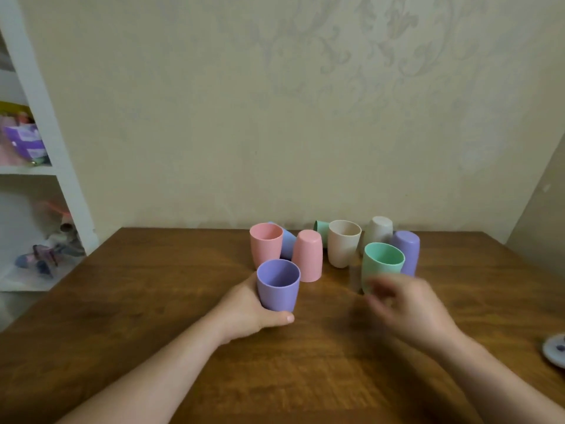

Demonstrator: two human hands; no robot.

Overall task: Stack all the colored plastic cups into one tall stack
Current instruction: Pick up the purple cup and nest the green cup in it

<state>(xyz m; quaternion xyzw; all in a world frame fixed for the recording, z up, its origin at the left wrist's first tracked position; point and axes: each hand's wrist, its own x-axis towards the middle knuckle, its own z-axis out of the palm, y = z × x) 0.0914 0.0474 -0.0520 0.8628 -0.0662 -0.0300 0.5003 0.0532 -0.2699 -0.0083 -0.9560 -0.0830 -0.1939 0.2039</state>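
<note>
My left hand (247, 313) grips an upright purple cup (278, 284) near the table's middle. My right hand (403, 304) is blurred, its fingers wrapped on the lower side of an upright green cup (382, 261). Behind stand an upright pink cup (265, 244), an upside-down pink cup (308, 255), a blue cup (288, 243) on its side, an upright beige cup (343, 243), an upside-down beige cup (380, 231), an upside-down purple cup (408, 249) and a green cup (321, 229) lying down.
The wooden table (183, 301) meets a pale wall at the back. A white shelf unit (58, 166) with toys stands at the left. A small grey round object (555, 350) lies at the table's right edge.
</note>
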